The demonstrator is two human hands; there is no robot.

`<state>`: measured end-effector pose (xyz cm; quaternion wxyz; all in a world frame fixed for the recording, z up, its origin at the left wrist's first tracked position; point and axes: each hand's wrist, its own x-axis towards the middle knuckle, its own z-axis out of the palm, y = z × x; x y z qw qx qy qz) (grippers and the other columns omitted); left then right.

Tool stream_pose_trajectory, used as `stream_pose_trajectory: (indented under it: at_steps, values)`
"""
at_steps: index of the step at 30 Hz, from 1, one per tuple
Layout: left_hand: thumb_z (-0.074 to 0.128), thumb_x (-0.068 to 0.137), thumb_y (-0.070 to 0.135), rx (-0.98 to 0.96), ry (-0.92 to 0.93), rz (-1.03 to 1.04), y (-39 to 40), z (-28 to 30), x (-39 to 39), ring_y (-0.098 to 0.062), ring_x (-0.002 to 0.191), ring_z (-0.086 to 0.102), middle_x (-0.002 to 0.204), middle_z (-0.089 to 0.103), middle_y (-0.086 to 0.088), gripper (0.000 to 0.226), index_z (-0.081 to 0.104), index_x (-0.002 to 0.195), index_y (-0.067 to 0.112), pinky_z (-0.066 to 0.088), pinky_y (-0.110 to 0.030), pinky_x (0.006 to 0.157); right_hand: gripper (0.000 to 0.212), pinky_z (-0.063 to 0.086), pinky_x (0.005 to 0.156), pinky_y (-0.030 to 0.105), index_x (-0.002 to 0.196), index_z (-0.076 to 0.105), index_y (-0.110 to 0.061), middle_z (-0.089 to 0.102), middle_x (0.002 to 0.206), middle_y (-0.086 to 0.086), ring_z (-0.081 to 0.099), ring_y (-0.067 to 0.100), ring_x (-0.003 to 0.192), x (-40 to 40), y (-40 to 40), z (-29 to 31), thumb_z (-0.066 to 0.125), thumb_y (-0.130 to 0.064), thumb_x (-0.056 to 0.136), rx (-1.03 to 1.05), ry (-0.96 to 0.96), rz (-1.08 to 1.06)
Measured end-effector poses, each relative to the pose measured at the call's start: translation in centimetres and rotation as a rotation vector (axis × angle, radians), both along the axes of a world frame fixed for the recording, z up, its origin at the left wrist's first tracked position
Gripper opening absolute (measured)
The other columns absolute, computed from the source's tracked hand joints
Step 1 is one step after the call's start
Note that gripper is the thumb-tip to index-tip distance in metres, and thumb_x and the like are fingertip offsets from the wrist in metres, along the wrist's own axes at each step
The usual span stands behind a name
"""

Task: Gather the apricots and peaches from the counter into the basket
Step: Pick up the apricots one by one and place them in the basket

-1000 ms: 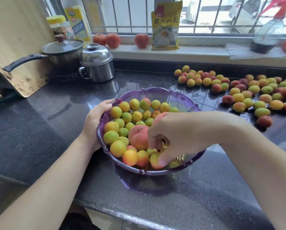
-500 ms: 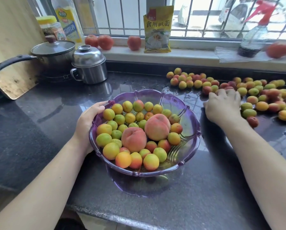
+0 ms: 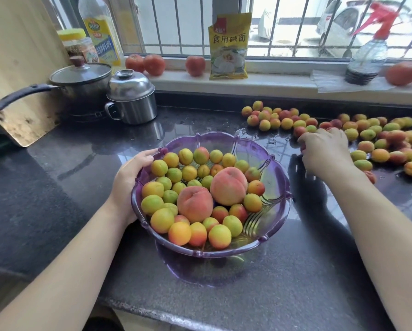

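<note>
The purple plastic basket [image 3: 275, 180] stands on the dark stone counter [image 3: 57, 187], near its front edge. It holds many small apricots [image 3: 162, 220] and two larger peaches [image 3: 195, 203], which lie side by side at the centre of the pile.

The person's left hand [image 3: 131, 177] grips the left rim of the basket, fingers curled over the edge and thumb on the rim's far side. The right hand [image 3: 325, 149] is out to the right, palm down, on the near edge of the loose apricots on the counter [image 3: 379, 155]. Its fingers are bent over the fruit; a reddish apricot shows at the fingertips, but whether the hand has closed on it cannot be told.

The loose fruit spreads from mid-counter to the right frame edge, well apart from the basket. Between the basket and that fruit is bare wet counter.

At the back left stand a lidded saucepan [image 3: 80, 82] and a steel lidded pot [image 3: 132, 101], just beside each other. A wooden cutting board [image 3: 21, 68] leans at far left. The window sill [image 3: 272, 83] carries tomatoes [image 3: 154, 64], a yellow packet [image 3: 229, 46], a spray bottle [image 3: 367, 58], an oil bottle [image 3: 102, 34] and a jar [image 3: 77, 45].
</note>
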<state>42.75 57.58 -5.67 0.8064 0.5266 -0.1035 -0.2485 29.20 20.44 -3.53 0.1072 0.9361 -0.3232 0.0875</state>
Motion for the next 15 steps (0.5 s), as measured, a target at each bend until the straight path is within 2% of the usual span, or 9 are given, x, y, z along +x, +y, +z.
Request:
stream_pose_trajectory:
  at_steps: [4,6,8,11,13,15]
  values:
    - [0.048,0.104,0.023,-0.014,-0.004,-0.021,0.2,-0.1,0.1,-0.039,0.113,0.073,0.123,0.075,-0.021,0.036,0.08,0.116,0.013,0.062,-0.052,0.091,0.032,0.043,0.093,0.043,0.125,0.067,-0.018,0.057,0.122,0.013,0.053,0.038,0.113,0.3,2.1,2.0,0.064,-0.016,0.093,0.313,-0.318,0.163]
    - [0.048,0.104,0.023,-0.022,0.0,-0.023,0.2,-0.1,0.0,-0.039,0.113,0.074,0.123,0.075,-0.021,0.036,0.081,0.115,0.013,0.062,-0.052,0.09,0.029,0.045,0.091,0.038,0.122,0.07,-0.022,0.056,0.118,0.007,0.058,0.031,0.106,0.1,3.4,4.0,0.067,-0.02,0.093,0.474,-0.457,0.256]
    - [0.047,0.104,0.023,-0.028,-0.001,-0.03,0.2,-0.2,0.0,-0.039,0.113,0.074,0.123,0.075,-0.021,0.037,0.081,0.114,0.014,0.062,-0.051,0.089,0.024,0.052,0.087,0.035,0.112,0.074,-0.033,0.061,0.114,-0.004,0.064,0.021,0.093,-0.6,5.1,6.3,0.072,-0.023,0.09,0.697,-0.5,0.369]
    - [0.047,0.104,0.024,-0.03,-0.008,-0.042,0.2,-0.1,0.0,-0.038,0.112,0.074,0.122,0.076,-0.02,0.037,0.082,0.113,0.015,0.063,-0.051,0.088,0.028,0.055,0.091,0.032,0.108,0.073,-0.048,0.07,0.11,-0.014,0.069,0.008,0.094,-2.0,7.7,9.1,0.076,-0.029,0.088,0.932,-0.258,0.6]
    - [0.047,0.105,0.024,-0.028,-0.011,-0.047,0.2,-0.1,0.0,-0.038,0.112,0.074,0.122,0.076,-0.02,0.037,0.082,0.114,0.014,0.063,-0.051,0.088,0.029,0.054,0.094,0.033,0.114,0.069,-0.053,0.068,0.115,-0.018,0.067,0.004,0.102,-2.7,9.2,10.1,0.07,-0.033,0.093,0.964,-0.034,0.742]
    - [0.047,0.105,0.024,-0.025,-0.012,-0.044,0.2,-0.1,0.0,-0.038,0.111,0.075,0.121,0.076,-0.02,0.037,0.082,0.113,0.014,0.063,-0.05,0.087,0.034,0.048,0.101,0.03,0.122,0.066,-0.054,0.061,0.125,-0.028,0.06,-0.003,0.116,-3.2,10.4,10.5,0.059,-0.028,0.101,0.989,0.171,0.863]
